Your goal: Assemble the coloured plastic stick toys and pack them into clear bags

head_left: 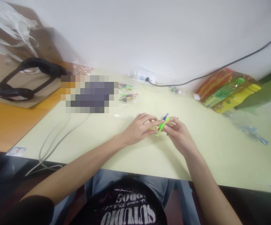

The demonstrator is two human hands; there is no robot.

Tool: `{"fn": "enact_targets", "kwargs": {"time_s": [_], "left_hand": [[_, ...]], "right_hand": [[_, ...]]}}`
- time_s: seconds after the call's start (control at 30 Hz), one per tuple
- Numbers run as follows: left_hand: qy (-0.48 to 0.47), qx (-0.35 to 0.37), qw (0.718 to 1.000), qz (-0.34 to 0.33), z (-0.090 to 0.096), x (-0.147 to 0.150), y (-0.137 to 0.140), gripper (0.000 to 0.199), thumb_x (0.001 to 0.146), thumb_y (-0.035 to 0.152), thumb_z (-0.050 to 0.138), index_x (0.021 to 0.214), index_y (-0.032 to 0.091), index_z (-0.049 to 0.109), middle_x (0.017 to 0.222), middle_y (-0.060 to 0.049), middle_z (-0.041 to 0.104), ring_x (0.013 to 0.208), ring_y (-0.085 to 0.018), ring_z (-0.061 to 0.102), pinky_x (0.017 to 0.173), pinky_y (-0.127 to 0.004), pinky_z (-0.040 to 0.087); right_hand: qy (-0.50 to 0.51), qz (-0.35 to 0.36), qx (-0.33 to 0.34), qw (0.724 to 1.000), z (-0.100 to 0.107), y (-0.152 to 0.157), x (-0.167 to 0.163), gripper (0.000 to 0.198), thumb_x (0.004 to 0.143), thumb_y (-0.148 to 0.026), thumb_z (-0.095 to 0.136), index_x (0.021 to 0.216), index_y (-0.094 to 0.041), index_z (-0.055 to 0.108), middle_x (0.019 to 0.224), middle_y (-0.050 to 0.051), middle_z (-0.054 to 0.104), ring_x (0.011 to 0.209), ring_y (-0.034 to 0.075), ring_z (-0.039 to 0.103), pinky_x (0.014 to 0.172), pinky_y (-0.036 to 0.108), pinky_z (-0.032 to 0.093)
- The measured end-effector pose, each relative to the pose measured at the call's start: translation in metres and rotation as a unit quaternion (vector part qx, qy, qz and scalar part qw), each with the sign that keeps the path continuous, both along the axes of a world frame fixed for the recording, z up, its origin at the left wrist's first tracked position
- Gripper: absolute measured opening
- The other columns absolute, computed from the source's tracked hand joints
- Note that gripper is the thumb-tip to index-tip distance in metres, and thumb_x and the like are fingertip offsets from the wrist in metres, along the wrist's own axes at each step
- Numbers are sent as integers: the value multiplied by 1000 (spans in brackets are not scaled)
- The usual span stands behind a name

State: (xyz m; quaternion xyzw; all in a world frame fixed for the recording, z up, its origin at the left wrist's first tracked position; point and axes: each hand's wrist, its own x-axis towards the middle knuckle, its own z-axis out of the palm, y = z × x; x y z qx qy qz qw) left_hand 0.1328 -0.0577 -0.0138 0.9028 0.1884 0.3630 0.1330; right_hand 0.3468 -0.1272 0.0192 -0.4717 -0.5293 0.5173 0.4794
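Observation:
Between both hands, above the pale table (130,156), is a small plastic toy (162,126) in bright green with blue and yellow parts. My left hand (141,128) pinches it from the left, fingers closed near a yellow piece. From the other side, my right hand (179,131) grips it between thumb and fingers. The blue part sticks up at the top, and the green part runs slanted. Fingers cover some of the toy, so its exact kind cannot be made out. Further back lie clear bags of similar colourful pieces (127,93).
A pixelated dark patch (92,95) lies at left, with pale cables (53,147) below. A power strip (142,76) with a black cable (184,83) sits by the wall. Bottles (237,97) and crumpled plastic (250,129) lie right. A black frame-like object (16,93) rests on cardboard, far left.

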Motion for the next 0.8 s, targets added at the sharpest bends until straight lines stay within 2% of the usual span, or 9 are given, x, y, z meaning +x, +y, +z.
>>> {"fn": "enact_targets", "kwargs": {"time_s": [0.17, 0.23, 0.33, 0.4, 0.53, 0.67, 0.8], "left_hand": [[-29, -2, 1000, 2, 2, -1, -4, 34, 102, 47, 62, 127, 25, 70, 122, -11, 69, 114, -25, 61, 101, -44, 50], [-36, 1, 999, 6, 3, -1, -4, 31, 103, 45, 61, 124, 24, 70, 120, -10, 70, 111, -24, 62, 100, -43, 49], [-33, 17, 999, 22, 5, -1, -4, 27, 105, 40, 58, 122, 21, 68, 117, -10, 72, 109, -23, 63, 99, -42, 48], [-16, 30, 999, 36, 8, 0, -3, 26, 105, 39, 56, 118, 20, 68, 113, -9, 73, 107, -23, 64, 99, -43, 47], [28, 45, 997, 54, 12, 4, -3, 29, 105, 43, 54, 105, 18, 68, 103, -9, 74, 101, -24, 64, 100, -43, 46], [69, 74, 994, 51, 17, 7, -2, 32, 108, 43, 48, 101, 17, 66, 95, -7, 73, 95, -23, 65, 98, -41, 45], [103, 108, 988, 38, 22, 11, -1, 33, 108, 40, 45, 94, 17, 64, 86, -5, 71, 86, -21, 65, 96, -38, 45]], "right_hand": [[43, 11, -40, 998, 1, -4, -20, 41, 84, -57, 80, 97, -27, 56, 96, 3, 77, 86, 23, 72, 83, 40, 56], [18, -3, -29, 999, -2, -6, -22, 39, 86, -58, 78, 96, -26, 59, 91, 3, 75, 82, 22, 71, 81, 38, 55], [-63, -67, 18, 996, -3, -10, -20, 38, 96, -61, 64, 91, -23, 63, 80, 3, 70, 72, 19, 66, 74, 35, 53], [-133, -97, 57, 985, -1, -13, -18, 39, 98, -60, 61, 88, -23, 64, 78, 3, 67, 70, 19, 63, 70, 33, 52], [-245, -60, 105, 962, 5, -21, -14, 27, 94, -49, 71, 93, -23, 66, 86, 4, 72, 75, 20, 65, 70, 32, 51], [-337, -56, 153, 927, 9, -27, -12, 20, 102, -36, 56, 92, -24, 69, 81, 3, 74, 71, 20, 66, 70, 33, 50], [-410, -65, 202, 887, 8, -32, -8, 22, 102, -31, 52, 88, -23, 66, 71, 2, 67, 61, 18, 59, 63, 31, 44]]}}
